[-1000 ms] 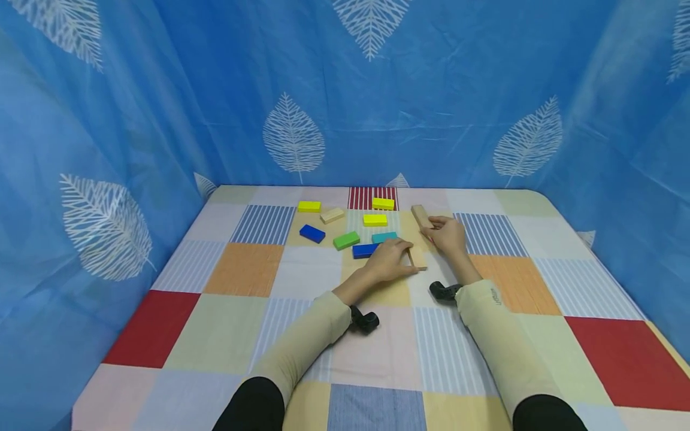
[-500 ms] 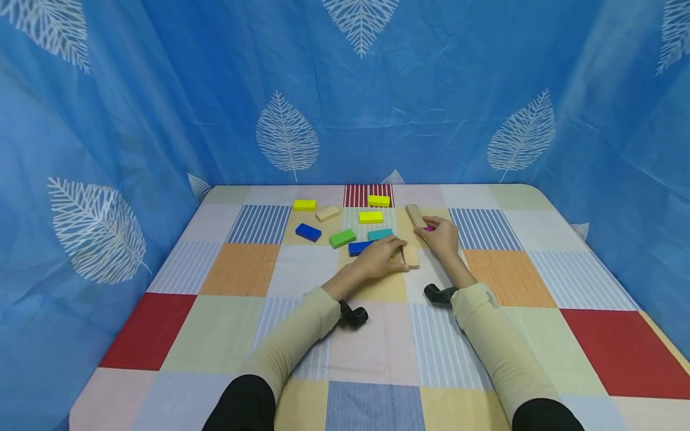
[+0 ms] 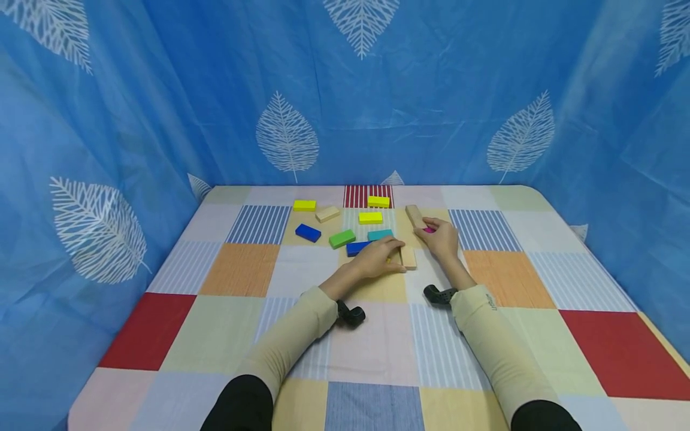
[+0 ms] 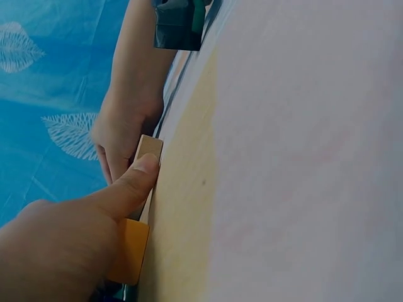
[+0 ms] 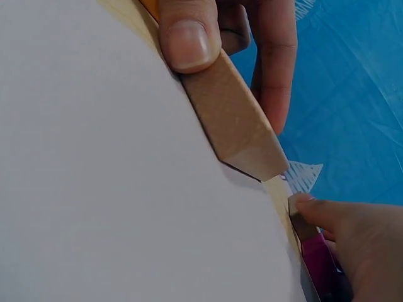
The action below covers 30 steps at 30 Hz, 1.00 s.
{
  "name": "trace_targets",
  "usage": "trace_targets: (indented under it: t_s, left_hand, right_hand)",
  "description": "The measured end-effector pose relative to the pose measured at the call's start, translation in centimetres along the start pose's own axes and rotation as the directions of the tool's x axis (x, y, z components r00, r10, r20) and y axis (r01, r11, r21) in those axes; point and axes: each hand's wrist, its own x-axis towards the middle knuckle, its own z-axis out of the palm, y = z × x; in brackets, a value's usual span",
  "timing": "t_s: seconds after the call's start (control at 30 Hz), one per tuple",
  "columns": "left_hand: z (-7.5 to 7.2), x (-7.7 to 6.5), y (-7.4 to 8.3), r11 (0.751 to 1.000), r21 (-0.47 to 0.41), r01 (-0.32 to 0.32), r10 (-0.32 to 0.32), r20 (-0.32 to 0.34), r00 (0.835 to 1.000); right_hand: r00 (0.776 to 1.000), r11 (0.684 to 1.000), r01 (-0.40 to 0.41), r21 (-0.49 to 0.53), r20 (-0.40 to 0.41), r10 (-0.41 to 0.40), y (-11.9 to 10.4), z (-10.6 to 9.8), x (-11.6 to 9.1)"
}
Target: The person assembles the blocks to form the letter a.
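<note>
Patchwork tablecloth [image 3: 383, 341]; left hand [image 3: 377, 258] pinches near wooden block [image 3: 409, 258]; right hand [image 3: 441, 238] seemingly pinches far wooden block [image 3: 414, 215]; best kept flat.

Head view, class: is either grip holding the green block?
No: the green block lies on the patchwork cloth, apart from the left grip and the right grip.

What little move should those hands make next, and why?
Perhaps the left hand should slide the nearer wooden block toward the farther wooden block in the right hand. Each hand pinches its own block, and tablecloth shows between the two.
</note>
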Motion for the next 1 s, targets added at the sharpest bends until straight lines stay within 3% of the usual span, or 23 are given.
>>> trace_targets:
  t_s: [0.17,0.3,0.37,0.6,0.8,0.9,1.0]
  left_hand:
    - [-0.2,-0.4,-0.3,1.000,0.002,0.010,-0.010,0.015,1.000]
    - [-0.5,-0.7,-0.7,1.000,0.001,0.027,-0.027,0.029,0.999]
    - [-0.5,-0.7,-0.9,1.000,-0.002,0.022,-0.021,0.030,0.999]
    - [-0.8,-0.5,-1.0,0.999,-0.031,0.026,-0.025,0.037,0.999]
    - [-1.2,0.0,-0.4,0.996,-0.058,0.063,-0.059,0.061,0.996]
    - [-1.5,0.7,0.2,0.990,-0.095,0.105,-0.100,0.058,0.993]
    - [-1.4,1.9,0.7,0.982,-0.139,0.127,-0.124,0.025,0.992]
  right_hand:
    - [0.989,0.997,0.025,0.069,0.146,-0.035,0.9,-0.7,0.3]
    - [0.951,0.993,0.026,0.116,0.303,-0.060,1.8,-2.1,0.3]
    - [0.936,0.989,0.032,0.146,0.343,-0.081,2.0,-2.9,0.1]
    - [0.922,0.989,0.079,0.121,0.368,-0.119,1.8,-3.5,-0.7]
    - [0.910,0.981,0.181,0.064,0.367,-0.191,1.5,-3.0,-0.9]
    - [0.906,0.985,0.158,0.073,0.385,-0.174,1.5,-2.9,-1.0]
    - [0.902,0.983,0.088,0.159,0.407,-0.146,1.5,-2.9,-0.8]
